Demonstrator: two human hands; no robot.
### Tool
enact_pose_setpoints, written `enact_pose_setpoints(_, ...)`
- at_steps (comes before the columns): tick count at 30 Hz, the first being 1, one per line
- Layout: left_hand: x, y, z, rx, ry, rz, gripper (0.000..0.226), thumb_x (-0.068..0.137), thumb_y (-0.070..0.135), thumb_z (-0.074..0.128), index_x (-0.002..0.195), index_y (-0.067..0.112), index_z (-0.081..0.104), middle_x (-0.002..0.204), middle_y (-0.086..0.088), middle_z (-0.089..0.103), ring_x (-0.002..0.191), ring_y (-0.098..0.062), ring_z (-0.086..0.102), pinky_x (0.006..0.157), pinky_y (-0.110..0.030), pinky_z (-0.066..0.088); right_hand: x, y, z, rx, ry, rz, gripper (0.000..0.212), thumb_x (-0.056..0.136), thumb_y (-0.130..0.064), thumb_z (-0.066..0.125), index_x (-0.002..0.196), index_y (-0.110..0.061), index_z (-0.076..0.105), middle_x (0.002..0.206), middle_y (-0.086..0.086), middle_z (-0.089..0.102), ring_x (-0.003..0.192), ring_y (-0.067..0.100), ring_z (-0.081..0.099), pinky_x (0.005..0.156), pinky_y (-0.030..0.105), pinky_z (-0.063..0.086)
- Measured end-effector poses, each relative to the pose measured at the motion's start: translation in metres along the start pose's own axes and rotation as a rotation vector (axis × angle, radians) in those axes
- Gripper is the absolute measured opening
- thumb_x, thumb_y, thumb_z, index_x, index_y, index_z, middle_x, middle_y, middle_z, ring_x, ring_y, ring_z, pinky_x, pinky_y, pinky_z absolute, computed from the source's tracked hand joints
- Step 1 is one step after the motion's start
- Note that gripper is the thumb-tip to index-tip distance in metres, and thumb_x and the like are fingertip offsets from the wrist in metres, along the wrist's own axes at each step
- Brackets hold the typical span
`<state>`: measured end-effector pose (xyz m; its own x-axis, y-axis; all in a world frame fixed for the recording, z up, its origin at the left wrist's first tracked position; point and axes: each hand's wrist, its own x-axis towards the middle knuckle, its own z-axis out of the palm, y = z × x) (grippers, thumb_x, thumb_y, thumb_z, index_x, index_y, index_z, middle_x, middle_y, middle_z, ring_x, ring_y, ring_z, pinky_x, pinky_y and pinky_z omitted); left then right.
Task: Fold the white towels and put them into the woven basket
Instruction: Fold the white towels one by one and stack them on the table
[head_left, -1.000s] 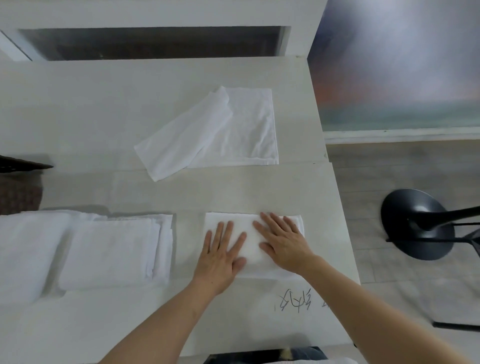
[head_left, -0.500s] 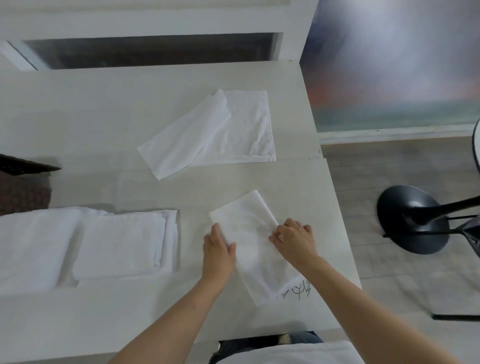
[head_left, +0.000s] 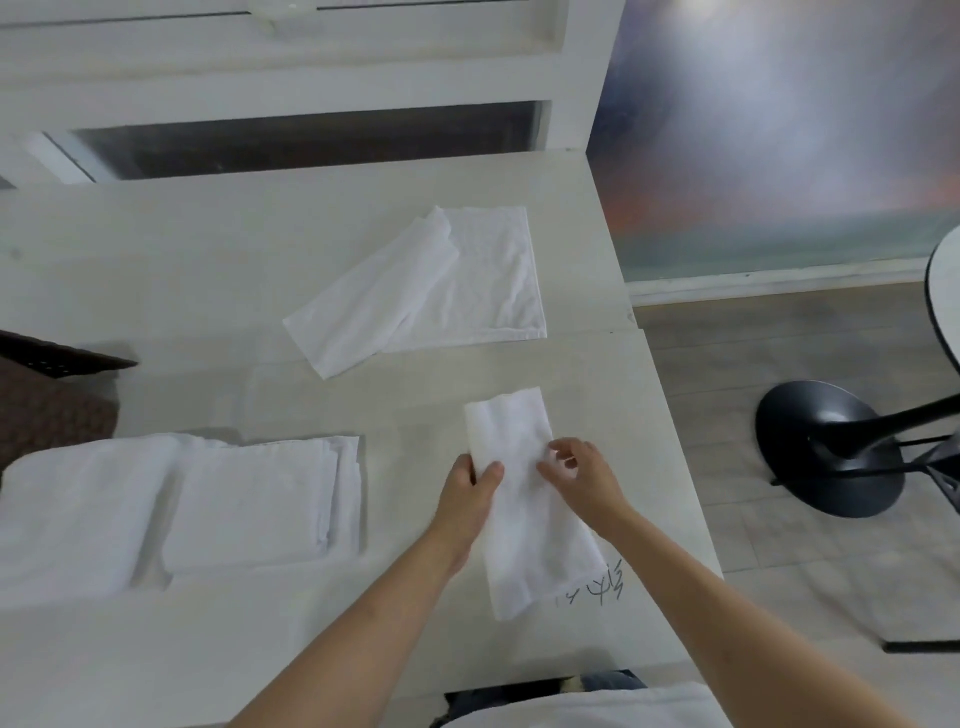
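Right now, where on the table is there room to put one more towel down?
Bare table lies behind the folded stack, left of the loose towels. The near edge is bare too. It is crowded where both hands hold the long towel.

- Soft, even, fairly bright light, a bit washed out.
- Faint shadows just left of the fingers (head_left: 558, 457), under the stacked towels (head_left: 249, 499).
- Hazy glare on the wall (head_left: 779, 130) far above-right of them.
- Wide-angle bending at edges, slight softness overall.

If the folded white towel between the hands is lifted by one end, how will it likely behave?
The folded towel would probably droop, since it looks like thin soft cloth. Its layers might slip open, as nothing binds them. It seems light: the left hand grips its edge alone.
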<state>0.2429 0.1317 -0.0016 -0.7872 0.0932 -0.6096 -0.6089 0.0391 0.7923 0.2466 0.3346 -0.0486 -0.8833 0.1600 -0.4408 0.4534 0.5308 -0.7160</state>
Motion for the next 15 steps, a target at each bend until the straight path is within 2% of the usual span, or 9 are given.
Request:
enact_pose_setpoints(2,-0.006,0.009,0.0,-0.045,-0.109,0.023,0.033,0.098,0.034,0.061,0.127,0.018,0.057,0.124,-0.003,0.07,0.112,-0.021,0.069,0.099,-0.046,0.056,0.005,-0.013,-0.003,0.236,-0.028,0.029,0.045,0.093,-0.048,0.069,0.131,-0.028,0.058,0.125,-0.008,0.062,0.116,0.01,0.059,0.101,0.035,0.05)
enact_pose_setpoints(4,-0.01,0.015,-0.001,-0.099,-0.167,0.035,0.036,0.099,0.032,0.06,0.132,0.017,0.056,0.128,-0.004,0.07,0.118,-0.024,0.068,0.103,-0.049,0.053,0.008,-0.022,-0.007,0.39,-0.079,0.053,0.053,0.093,-0.054,0.067,0.135,-0.023,0.058,0.126,-0.003,0.066,0.118,0.015,0.064,0.098,0.035,0.053)
enact_pose_setpoints(6,-0.014,0.023,-0.004,-0.158,-0.18,0.059,0.031,0.104,0.023,0.055,0.134,0.015,0.056,0.128,-0.006,0.07,0.119,-0.026,0.068,0.102,-0.048,0.053,0.012,-0.03,-0.012,0.496,-0.153,0.102,0.048,0.096,-0.051,0.065,0.127,-0.015,0.066,0.118,0.005,0.074,0.112,0.027,0.07,0.088,0.036,0.057)
enact_pose_setpoints(9,-0.018,0.039,-0.011,-0.219,-0.164,0.071,0.029,0.106,0.019,0.051,0.135,0.016,0.056,0.128,-0.006,0.071,0.117,-0.025,0.069,0.102,-0.046,0.054,0.017,-0.04,-0.018,0.571,-0.21,0.149,0.057,0.085,-0.06,0.071,0.115,-0.012,0.075,0.114,0.017,0.075,0.111,0.041,0.07,0.097,0.053,0.056)
enact_pose_setpoints(11,-0.015,0.05,-0.017,-0.222,-0.146,0.104,0.028,0.107,0.021,0.051,0.135,0.016,0.057,0.127,-0.006,0.072,0.116,-0.025,0.069,0.1,-0.045,0.055,0.018,-0.051,-0.022,0.62,-0.219,0.148,0.053,0.085,-0.052,0.073,0.116,-0.009,0.074,0.115,0.022,0.074,0.111,0.047,0.068,0.096,0.058,0.055)
enact_pose_setpoints(13,-0.012,0.062,-0.022,-0.166,-0.112,0.16,0.027,0.107,0.023,0.053,0.133,0.018,0.06,0.124,-0.004,0.073,0.114,-0.024,0.07,0.099,-0.046,0.056,0.017,-0.063,-0.029,0.662,-0.227,0.127,0.039,0.095,-0.034,0.07,0.123,-0.006,0.07,0.116,0.021,0.074,0.111,0.044,0.069,0.098,0.058,0.055)
enact_pose_setpoints(15,-0.008,0.074,-0.027,-0.076,-0.086,0.239,0.026,0.106,0.027,0.056,0.129,0.018,0.063,0.121,-0.004,0.074,0.111,-0.025,0.071,0.096,-0.046,0.057,0.015,-0.076,-0.04,0.687,-0.193,0.067,0.036,0.099,-0.02,0.067,0.132,-0.006,0.065,0.117,0.017,0.075,0.11,0.039,0.071,0.099,0.055,0.056)
